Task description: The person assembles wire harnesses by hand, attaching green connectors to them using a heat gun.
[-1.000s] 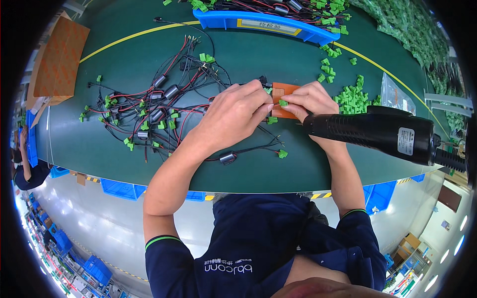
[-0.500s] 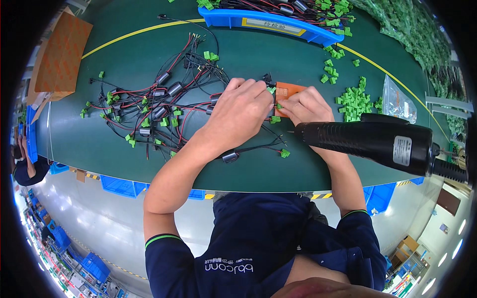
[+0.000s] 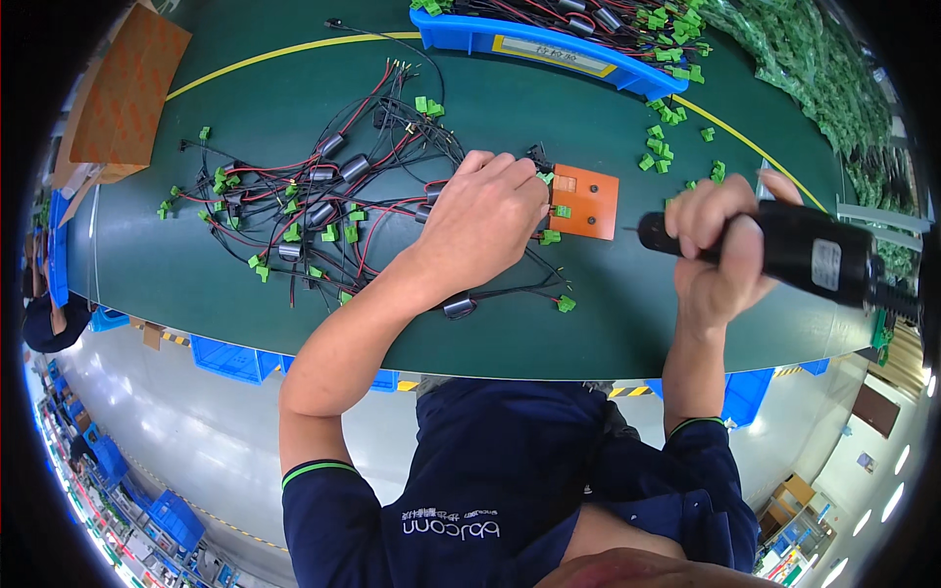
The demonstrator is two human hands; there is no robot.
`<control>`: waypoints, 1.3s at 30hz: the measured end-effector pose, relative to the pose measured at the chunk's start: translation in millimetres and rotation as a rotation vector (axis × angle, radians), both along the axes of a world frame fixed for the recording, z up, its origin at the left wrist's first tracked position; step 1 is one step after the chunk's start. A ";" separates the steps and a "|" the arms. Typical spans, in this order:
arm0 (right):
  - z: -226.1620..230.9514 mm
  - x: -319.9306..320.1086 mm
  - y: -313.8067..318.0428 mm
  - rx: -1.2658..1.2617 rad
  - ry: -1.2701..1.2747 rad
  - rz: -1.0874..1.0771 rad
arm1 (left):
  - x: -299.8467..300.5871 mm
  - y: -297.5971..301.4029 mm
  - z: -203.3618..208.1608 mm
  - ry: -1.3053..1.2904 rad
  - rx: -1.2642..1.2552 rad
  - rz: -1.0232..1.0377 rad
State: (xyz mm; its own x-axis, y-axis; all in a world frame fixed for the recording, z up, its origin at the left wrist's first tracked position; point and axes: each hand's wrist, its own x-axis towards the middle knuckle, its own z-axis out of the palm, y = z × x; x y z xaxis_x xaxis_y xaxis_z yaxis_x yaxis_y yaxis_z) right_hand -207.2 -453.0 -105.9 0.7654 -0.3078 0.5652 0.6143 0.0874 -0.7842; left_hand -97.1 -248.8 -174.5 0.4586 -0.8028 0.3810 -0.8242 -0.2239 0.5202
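Note:
My left hand (image 3: 487, 220) is closed over black wires, its fingertips at the left edge of an orange plate (image 3: 603, 214). A small green terminal connector (image 3: 562, 212) sits on that edge; how its wires enter it is hidden by my fingers. My right hand (image 3: 720, 225) is wrapped round a black electric screwdriver (image 3: 809, 245), whose tip points left toward the plate, a gap apart from it. A tangle of red and black wire harnesses (image 3: 338, 201) with dark cylinders and green connectors spreads to the left of my left hand.
A blue bin (image 3: 549, 51) of harnesses stands at the far edge. Loose green connectors (image 3: 662, 147) lie at the right, partly behind my right hand. A cardboard box (image 3: 132, 93) is far left; green bubble wrap (image 3: 799, 73) is far right. The screwdriver's cord (image 3: 897, 299) trails right.
My right hand has left the orange plate, moved right and taken hold of the screwdriver, which has shifted slightly right. My left hand stays at the plate's left edge.

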 end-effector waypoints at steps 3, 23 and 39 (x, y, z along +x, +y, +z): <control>10.5 25.7 22.8 -0.121 0.013 -0.156 | -0.1 -0.4 -1.5 -0.001 0.002 0.009; -14.4 42.4 37.8 0.065 0.036 0.018 | -6.2 -2.7 -1.3 0.016 -0.009 0.052; -11.9 42.8 32.1 0.050 0.037 0.059 | -11.1 -3.1 -5.2 0.049 -0.004 0.115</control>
